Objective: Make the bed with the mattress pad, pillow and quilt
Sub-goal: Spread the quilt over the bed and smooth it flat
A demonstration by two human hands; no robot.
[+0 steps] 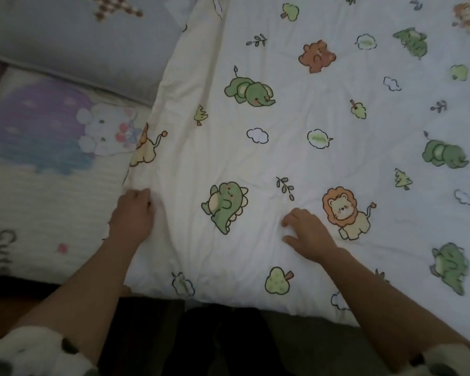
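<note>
A cream quilt (296,158) printed with cartoon animals and trees lies spread over most of the bed. A grey-blue pillow (79,42) lies at the top left, its right side partly under the quilt's edge. Left of the quilt shows the mattress pad (38,199), pale with a purple and blue cartoon print. My left hand (133,213) has its fingers curled on the quilt's left edge, apparently gripping the fabric there. My right hand (307,232) rests on the quilt near a lion print, fingers bent and spread against the cloth.
The bed's near edge (228,302) runs across the bottom, with dark floor and my dark-clothed legs below it. Fluffy white sleeves with dark spots cover my forearms at the bottom corners.
</note>
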